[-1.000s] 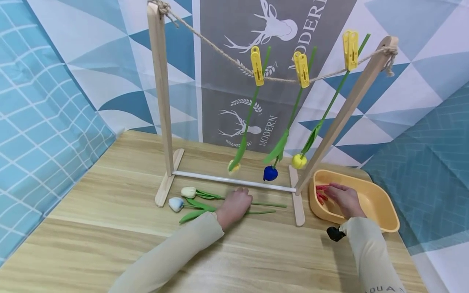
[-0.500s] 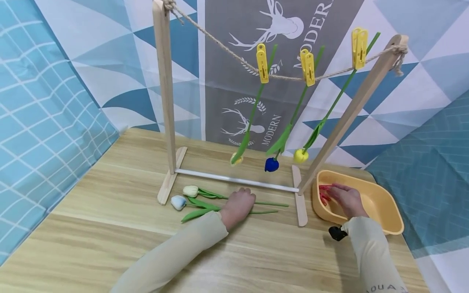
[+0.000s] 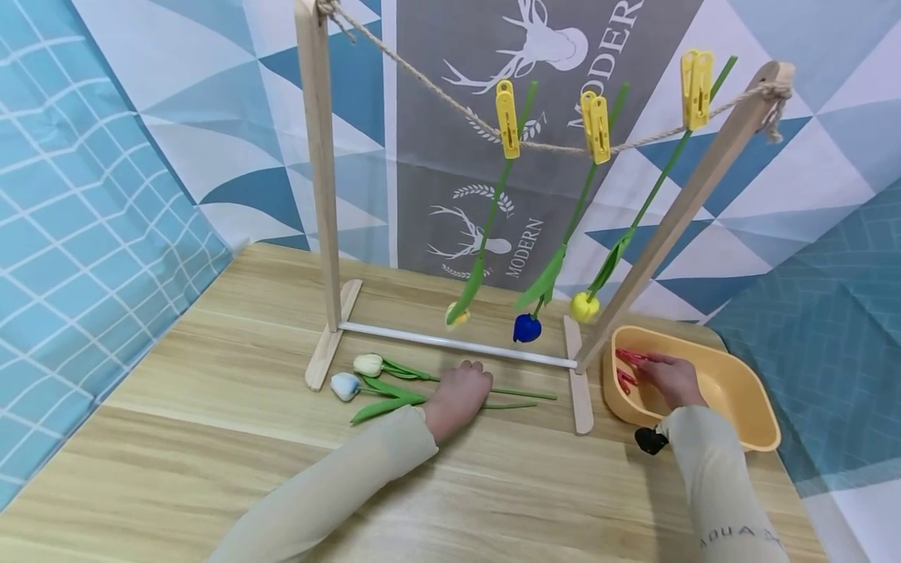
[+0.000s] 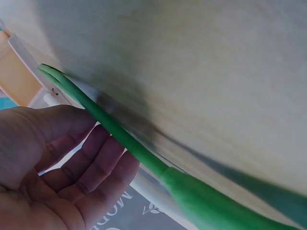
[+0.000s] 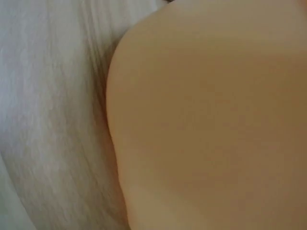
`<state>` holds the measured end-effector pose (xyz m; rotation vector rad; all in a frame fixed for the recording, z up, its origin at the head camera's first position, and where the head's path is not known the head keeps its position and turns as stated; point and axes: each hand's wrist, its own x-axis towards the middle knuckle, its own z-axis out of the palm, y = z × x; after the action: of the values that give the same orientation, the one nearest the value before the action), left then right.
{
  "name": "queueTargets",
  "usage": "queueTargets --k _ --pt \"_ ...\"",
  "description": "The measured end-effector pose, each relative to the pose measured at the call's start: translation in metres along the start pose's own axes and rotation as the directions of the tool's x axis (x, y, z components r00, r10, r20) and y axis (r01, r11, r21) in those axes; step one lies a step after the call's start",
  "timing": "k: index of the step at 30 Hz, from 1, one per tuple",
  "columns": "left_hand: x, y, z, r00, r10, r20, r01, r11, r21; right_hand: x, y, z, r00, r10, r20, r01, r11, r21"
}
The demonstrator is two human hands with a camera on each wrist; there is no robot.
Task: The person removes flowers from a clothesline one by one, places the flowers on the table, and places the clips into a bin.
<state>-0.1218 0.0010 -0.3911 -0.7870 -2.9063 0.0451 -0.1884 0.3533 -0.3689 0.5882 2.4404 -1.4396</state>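
My left hand is over two artificial tulips lying on the table, a cream one and a pale blue one. In the left wrist view the thumb and fingers of this hand pinch a green tulip stem; which flower it belongs to is hidden. My right hand reaches into the orange-yellow basin and pinches a red clothespin. Another red clothespin lies just below it. The right wrist view shows mostly the basin's outer wall.
A wooden stand, with left post and right post, carries a sagging twine rope. Yellow clothespins hold three tulips upside down: a pale yellow one, a blue one and a yellow one. A white bar joins the feet.
The view has shifted slightly, so the stand appears a little further right. My right hand has drawn the red clothespin slightly apart from the others. My left hand stays at the stems.
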Motion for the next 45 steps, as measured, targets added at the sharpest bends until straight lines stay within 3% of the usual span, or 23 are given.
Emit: queueTargets --k 4,9,18,25,32,36,39,45 --pt "-0.001 -0.001 -0.002 1.0 0.006 -0.005 -0.005 1.0 0.025 -0.001 -0.004 0.0 1.0 -0.004 -0.007 0.003 0.996 -0.094" --pt "-0.005 -0.001 -0.003 1.0 0.001 -0.027 0.001 0.998 0.058 -0.007 -0.007 0.002 0.999 -0.008 -0.043 0.003 0.993 -0.118" --pt "-0.017 -0.007 -0.013 0.986 -0.053 -0.161 0.073 0.989 0.125 -0.045 -0.025 -0.002 0.979 -0.18 -0.092 0.167 0.977 -0.134" --pt "-0.034 -0.02 -0.033 0.973 -0.123 -0.197 0.148 0.982 0.116 -0.087 -0.043 0.002 0.952 -0.3 -0.058 0.286 0.942 -0.176" --pt "-0.051 -0.037 -0.065 0.946 -0.137 -0.295 0.182 0.974 0.132 -0.124 -0.07 0.013 0.921 -0.386 -0.044 0.368 0.904 -0.218" --pt "-0.058 -0.043 -0.085 0.915 -0.113 -0.387 0.185 0.971 0.153 -0.142 -0.089 0.021 0.901 -0.432 -0.043 0.411 0.881 -0.234" --pt "-0.059 -0.049 -0.1 0.873 -0.09 -0.479 0.196 0.965 0.176 -0.155 -0.104 0.027 0.881 -0.473 -0.029 0.452 0.858 -0.245" --pt "-0.053 -0.06 -0.13 0.786 -0.09 -0.612 0.227 0.963 0.149 -0.175 -0.138 0.035 0.804 -0.594 0.014 0.581 0.781 -0.228"
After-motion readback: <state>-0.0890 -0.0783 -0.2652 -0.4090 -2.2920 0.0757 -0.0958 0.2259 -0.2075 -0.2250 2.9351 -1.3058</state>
